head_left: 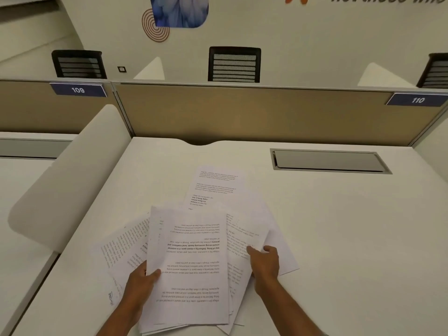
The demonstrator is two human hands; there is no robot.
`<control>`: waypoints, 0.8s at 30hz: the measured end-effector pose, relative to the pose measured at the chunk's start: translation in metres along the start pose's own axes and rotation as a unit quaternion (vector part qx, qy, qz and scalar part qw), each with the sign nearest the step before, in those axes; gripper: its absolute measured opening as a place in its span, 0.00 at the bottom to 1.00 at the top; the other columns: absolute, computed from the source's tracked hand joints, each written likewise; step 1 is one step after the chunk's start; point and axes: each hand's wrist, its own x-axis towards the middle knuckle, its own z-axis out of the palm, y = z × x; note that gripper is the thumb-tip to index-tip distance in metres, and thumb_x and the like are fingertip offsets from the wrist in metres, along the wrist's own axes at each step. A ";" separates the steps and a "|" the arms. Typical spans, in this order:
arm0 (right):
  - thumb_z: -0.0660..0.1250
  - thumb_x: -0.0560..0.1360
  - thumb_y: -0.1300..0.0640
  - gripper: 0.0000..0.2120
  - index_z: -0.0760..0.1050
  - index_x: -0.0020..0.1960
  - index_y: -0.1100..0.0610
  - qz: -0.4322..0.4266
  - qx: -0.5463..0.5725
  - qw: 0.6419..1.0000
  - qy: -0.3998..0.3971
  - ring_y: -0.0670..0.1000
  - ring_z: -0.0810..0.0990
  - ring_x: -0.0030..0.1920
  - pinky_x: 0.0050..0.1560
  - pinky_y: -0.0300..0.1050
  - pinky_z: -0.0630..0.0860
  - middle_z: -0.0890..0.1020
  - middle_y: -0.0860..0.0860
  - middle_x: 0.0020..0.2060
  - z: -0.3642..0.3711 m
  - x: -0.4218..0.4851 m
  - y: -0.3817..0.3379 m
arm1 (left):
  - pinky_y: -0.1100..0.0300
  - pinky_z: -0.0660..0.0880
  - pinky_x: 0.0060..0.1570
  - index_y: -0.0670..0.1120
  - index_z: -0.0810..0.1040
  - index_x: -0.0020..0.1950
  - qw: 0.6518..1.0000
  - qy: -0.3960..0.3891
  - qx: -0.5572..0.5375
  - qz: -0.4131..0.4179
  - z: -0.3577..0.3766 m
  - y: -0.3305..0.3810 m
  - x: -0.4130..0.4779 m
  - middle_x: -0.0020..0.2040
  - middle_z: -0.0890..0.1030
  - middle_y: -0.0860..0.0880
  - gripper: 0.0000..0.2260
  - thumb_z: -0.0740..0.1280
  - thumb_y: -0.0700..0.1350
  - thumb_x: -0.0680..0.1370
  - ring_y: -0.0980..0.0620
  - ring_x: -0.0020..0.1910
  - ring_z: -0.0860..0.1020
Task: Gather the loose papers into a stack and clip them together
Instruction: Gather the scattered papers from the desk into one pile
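Head view showed the left hand (143, 281) gripping a stack of papers (191, 265) low on the white bench (339, 238) — the right hand (265, 265) pinched a sheet (242, 241) beside it; another page (213, 187) lay farther back.

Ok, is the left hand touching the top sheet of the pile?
Touching. The head view shows the left hand with its thumb pressed on the top sheet's left edge.

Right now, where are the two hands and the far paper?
left hand (143, 278), head view, on its knuckles.
right hand (265, 265), head view, on its back.
far paper (215, 187), head view, printed middle.
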 end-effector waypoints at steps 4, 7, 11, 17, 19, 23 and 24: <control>0.72 0.77 0.56 0.12 0.74 0.58 0.55 -0.042 -0.052 0.998 -0.015 0.56 0.86 0.46 0.48 0.56 0.86 0.85 0.54 0.52 0.001 -0.006 0.007 | 0.43 0.75 0.65 0.45 0.73 0.76 1.000 0.008 0.009 0.006 0.001 0.000 -0.002 0.70 0.80 0.42 0.19 0.64 0.38 0.84 0.41 0.60 0.78; 0.68 0.79 0.58 0.07 0.78 0.56 0.53 -0.108 -0.108 0.985 -0.083 0.51 0.86 0.46 0.43 0.48 0.85 0.85 0.50 0.50 0.001 -0.017 0.021 | 0.43 0.75 0.66 0.46 0.71 0.77 1.000 0.012 0.008 0.007 0.002 0.001 -0.004 0.70 0.79 0.43 0.20 0.64 0.38 0.84 0.42 0.61 0.78; 0.63 0.80 0.63 0.07 0.80 0.52 0.59 -0.196 -0.157 0.966 -0.067 0.56 0.86 0.47 0.47 0.52 0.85 0.86 0.54 0.46 -0.012 -0.020 0.021 | 0.42 0.75 0.66 0.47 0.72 0.77 1.000 -0.002 -0.012 -0.004 -0.004 0.005 -0.006 0.70 0.79 0.44 0.20 0.64 0.38 0.84 0.41 0.61 0.79; 0.65 0.79 0.66 0.05 0.80 0.49 0.64 -0.272 -0.033 0.952 0.134 0.60 0.84 0.46 0.48 0.49 0.77 0.85 0.62 0.45 -0.070 0.016 -0.033 | 0.38 0.77 0.64 0.49 0.72 0.77 0.999 0.004 -0.045 -0.008 -0.021 0.009 -0.003 0.68 0.81 0.43 0.21 0.65 0.39 0.84 0.39 0.61 0.81; 0.65 0.79 0.65 0.07 0.81 0.54 0.62 -0.266 0.023 0.952 0.149 0.59 0.83 0.48 0.51 0.47 0.76 0.85 0.60 0.49 -0.086 0.027 -0.050 | 0.41 0.79 0.61 0.48 0.73 0.76 0.999 -0.004 -0.051 -0.008 -0.023 0.009 -0.002 0.67 0.82 0.43 0.21 0.65 0.39 0.84 0.39 0.59 0.82; 0.67 0.79 0.64 0.11 0.81 0.60 0.59 -0.206 0.102 0.973 0.008 0.59 0.85 0.52 0.57 0.55 0.80 0.86 0.55 0.52 -0.094 0.037 -0.064 | 0.42 0.81 0.57 0.48 0.74 0.75 0.997 -0.029 -0.065 -0.011 -0.019 0.012 -0.003 0.62 0.84 0.44 0.19 0.65 0.38 0.84 0.40 0.57 0.84; 0.68 0.79 0.64 0.12 0.81 0.61 0.59 -0.187 0.094 0.977 -0.040 0.59 0.85 0.52 0.57 0.56 0.81 0.86 0.55 0.52 -0.088 0.036 -0.061 | 0.42 0.81 0.57 0.48 0.74 0.75 0.997 -0.036 -0.066 -0.011 -0.017 0.014 -0.003 0.63 0.84 0.44 0.19 0.65 0.38 0.84 0.39 0.57 0.84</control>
